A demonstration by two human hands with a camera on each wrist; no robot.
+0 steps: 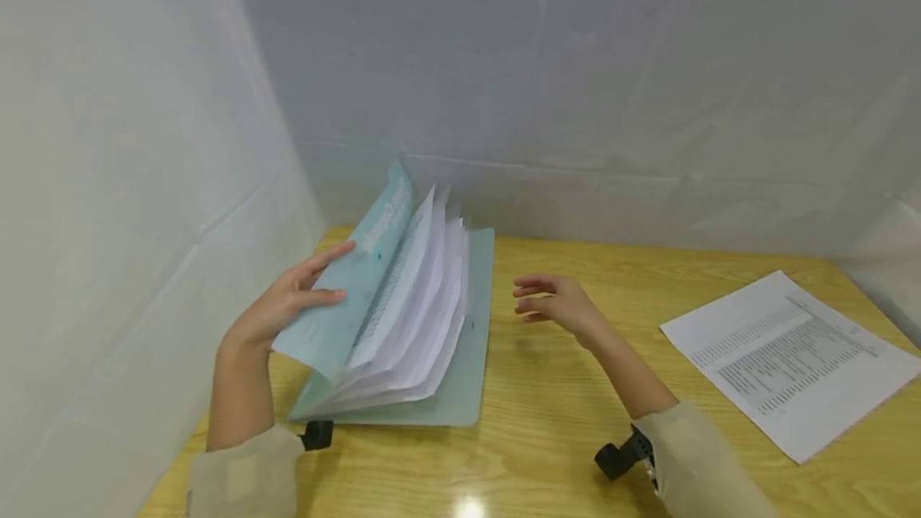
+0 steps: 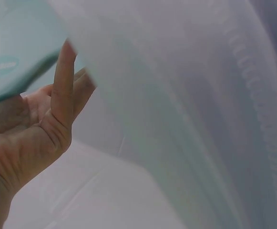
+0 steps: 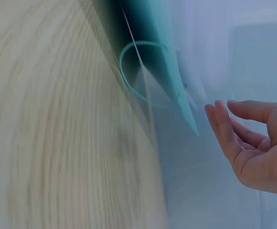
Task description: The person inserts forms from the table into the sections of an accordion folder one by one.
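Note:
A pale teal expanding folder (image 1: 464,358) lies open on the wooden table (image 1: 547,438), with several white sheets (image 1: 417,318) fanned up inside it. My left hand (image 1: 291,306) holds the raised front cover (image 1: 338,310) up from the left with straight fingers. In the left wrist view the cover (image 2: 14,47) leans on that hand's (image 2: 43,129) fingertips. My right hand (image 1: 554,302) hovers to the right of the folder, fingers relaxed, touching nothing. The right wrist view shows this hand (image 3: 252,138) near the folder's edge (image 3: 152,33) and a teal elastic loop (image 3: 138,71).
A printed sheet (image 1: 791,358) lies flat at the table's right side. White cloth walls (image 1: 576,86) close in the back and left (image 1: 108,222). Bare wood lies between the folder and the sheet and along the front edge.

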